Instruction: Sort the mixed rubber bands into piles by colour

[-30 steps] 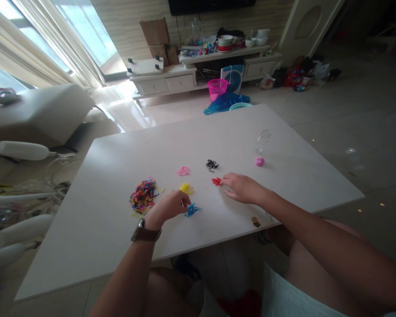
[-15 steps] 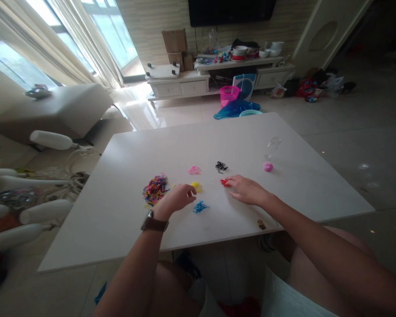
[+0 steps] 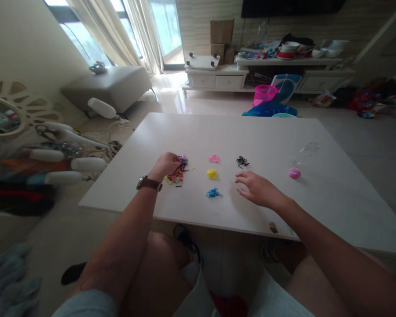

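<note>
A heap of mixed-colour small rubber bands (image 3: 177, 175) lies on the left part of the white table (image 3: 191, 132). My left hand (image 3: 166, 165), with a brown-strapped watch at the wrist, reaches into its upper edge with fingers bent together; what they pinch is hidden. Sorted piles lie in the middle: pink bands (image 3: 214, 159), yellow bands (image 3: 213, 175), blue bands (image 3: 214, 193) and black bands (image 3: 242, 162). My right hand (image 3: 255, 187) hovers just below the black pile, fingers apart, nothing visible in them. No red bands show; my right hand may cover them.
To the right are a pink round object (image 3: 294, 173) and a clear plastic container (image 3: 310, 149). A small yellow cartoon figure (image 3: 273, 227) lies by the near edge. Beyond the table stand a pink basket (image 3: 265, 93) and a TV cabinet (image 3: 214, 81).
My left hand has moved from the yellow pile leftward to the mixed heap. My right hand has stayed near the red bands' spot, its fingers now spread. The view has swung left.
</note>
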Action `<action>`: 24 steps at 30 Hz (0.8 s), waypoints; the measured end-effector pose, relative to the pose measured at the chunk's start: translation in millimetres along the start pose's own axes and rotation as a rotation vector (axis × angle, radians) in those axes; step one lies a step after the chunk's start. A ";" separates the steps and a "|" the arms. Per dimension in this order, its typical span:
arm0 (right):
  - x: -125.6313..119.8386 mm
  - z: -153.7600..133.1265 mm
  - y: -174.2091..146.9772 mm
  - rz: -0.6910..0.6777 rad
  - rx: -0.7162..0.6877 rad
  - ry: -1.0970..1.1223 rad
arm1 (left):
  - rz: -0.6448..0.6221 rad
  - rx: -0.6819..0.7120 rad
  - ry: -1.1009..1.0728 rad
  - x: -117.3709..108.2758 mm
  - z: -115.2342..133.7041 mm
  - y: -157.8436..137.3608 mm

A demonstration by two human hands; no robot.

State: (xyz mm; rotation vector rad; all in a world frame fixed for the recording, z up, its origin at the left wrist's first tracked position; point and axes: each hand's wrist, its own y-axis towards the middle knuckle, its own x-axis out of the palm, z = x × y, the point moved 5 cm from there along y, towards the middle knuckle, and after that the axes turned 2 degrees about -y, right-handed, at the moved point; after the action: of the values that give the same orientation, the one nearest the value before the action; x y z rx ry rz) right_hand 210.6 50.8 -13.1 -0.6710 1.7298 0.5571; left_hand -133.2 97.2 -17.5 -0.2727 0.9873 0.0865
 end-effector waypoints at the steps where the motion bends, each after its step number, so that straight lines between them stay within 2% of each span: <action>1: 0.5 -2.9 0.0 -0.002 -0.016 0.014 | -0.003 -0.015 -0.003 -1.5 -2.7 -1.8; 7: -1.4 -8.8 -1.4 -0.016 -0.050 0.051 | 0.012 -0.031 0.043 -11.4 -18.2 -11.4; 11: -5.0 -8.3 -6.6 -0.001 -0.044 0.063 | 0.038 -0.015 0.073 -14.0 -28.6 -7.2; 18: -5.7 -11.9 -12.0 -0.013 -0.067 0.069 | -0.086 -0.023 0.199 8.7 -38.6 10.1; 21: -1.4 -13.4 -9.5 -0.042 -0.071 0.071 | -0.138 -0.013 0.227 18.1 -40.8 5.6; 24: 4.2 -15.5 -7.4 -0.074 -0.063 0.076 | -0.136 -0.003 0.234 21.7 -40.6 -2.4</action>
State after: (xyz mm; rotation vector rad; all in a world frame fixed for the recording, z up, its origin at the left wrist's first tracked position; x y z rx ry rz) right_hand 204.1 34.4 -13.5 -0.8071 1.7565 0.5419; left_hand -153.8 82.9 -56.2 -0.3575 1.1975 -0.0695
